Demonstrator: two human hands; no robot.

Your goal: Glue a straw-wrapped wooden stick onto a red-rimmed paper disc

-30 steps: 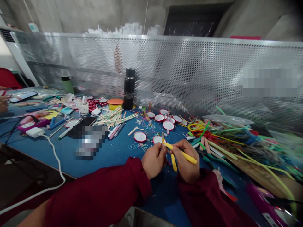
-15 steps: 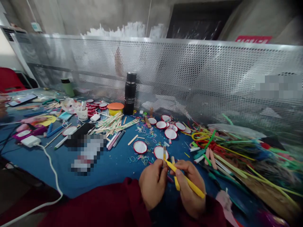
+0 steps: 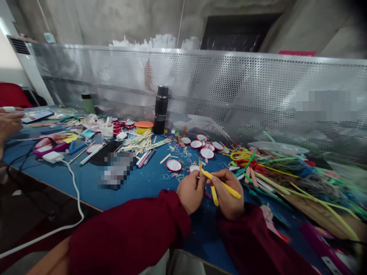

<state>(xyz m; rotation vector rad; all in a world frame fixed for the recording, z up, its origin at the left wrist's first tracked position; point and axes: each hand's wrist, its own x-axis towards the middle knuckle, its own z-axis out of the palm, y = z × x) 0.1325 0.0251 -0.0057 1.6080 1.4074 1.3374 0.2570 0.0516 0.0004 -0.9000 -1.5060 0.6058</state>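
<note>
My left hand (image 3: 191,191) is closed on a short, flat wooden stick (image 3: 200,164) held upright. My right hand (image 3: 231,199) grips a yellow marker (image 3: 233,191), its tip touching or very near the stick. Below the right fingers shows another yellow piece (image 3: 214,196), perhaps a cap; I cannot tell whether it is held or lies on the table. Just beyond my hands is a round white disc with a red rim (image 3: 194,168), partly hidden by the left hand. A similar disc (image 3: 174,165) lies to its left, near small coloured clips (image 3: 169,177).
A black bottle (image 3: 161,110) stands at the back by the perforated metal screen (image 3: 120,76). Wooden sticks (image 3: 140,143), markers (image 3: 146,158) and a phone (image 3: 106,152) lie left. Tangled coloured strips (image 3: 266,172) cover the right. Another person's hand (image 3: 10,122) is at far left.
The view has shifted, so the table's front edge and more of my sleeves show. Both hands keep their hold on stick and marker. The other person's hand is more in view.
</note>
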